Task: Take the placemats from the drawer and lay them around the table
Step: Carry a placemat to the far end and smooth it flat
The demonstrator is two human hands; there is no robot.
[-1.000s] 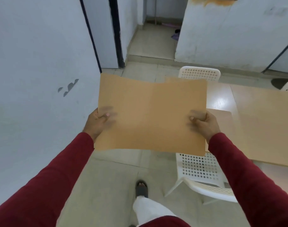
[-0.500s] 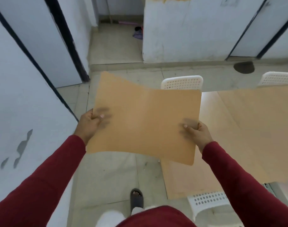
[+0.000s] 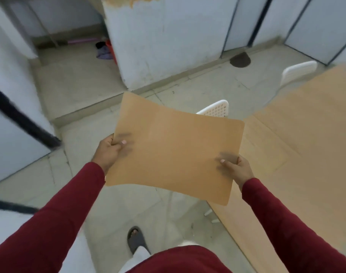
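A tan placemat (image 3: 176,152) is held out flat in the air, over the tiled floor (image 3: 79,91) and the near left edge of a light wooden table (image 3: 306,154). The left hand (image 3: 109,152) pinches its left edge, thumb on top and fingers beneath. The right hand (image 3: 237,169) pinches its lower right corner the same way. Both arms wear dark red sleeves (image 3: 50,223). A white perforated chair (image 3: 217,109) shows just beyond the mat; a second white chair (image 3: 298,71) stands at the table's far side. A grey sandal (image 3: 135,240) is on the floor below.
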